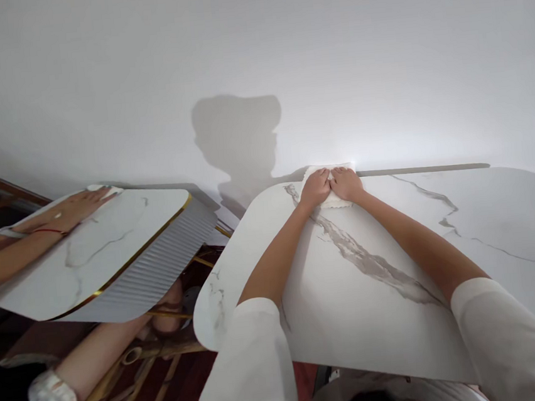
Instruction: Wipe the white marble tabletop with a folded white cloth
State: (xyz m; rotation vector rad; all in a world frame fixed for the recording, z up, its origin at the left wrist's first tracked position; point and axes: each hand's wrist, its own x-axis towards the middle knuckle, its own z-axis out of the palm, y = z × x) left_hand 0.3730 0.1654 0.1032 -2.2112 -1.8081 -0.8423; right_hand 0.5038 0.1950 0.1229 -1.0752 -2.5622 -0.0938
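A white cloth [336, 201] lies folded at the far edge of a white marble-patterned table [316, 309], close to the wall. My left hand [316, 187] presses on the cloth's left part, fingers together and bent over it. Beside it my right hand [345, 184] bears down on the right part in the same way, the two hands nearly touching at the thumbs and fingertips. Both arms reach forward across the tabletop. The palms and the middle of the cloth are hidden under the hands.
To the left, another person's hands [81, 206] rest on a white cloth on a second marble-patterned table [115, 240] with a gold edge and ribbed side. That person's legs and bamboo furniture [153, 388] show below. A pale wall [377, 57] stands directly behind both tables.
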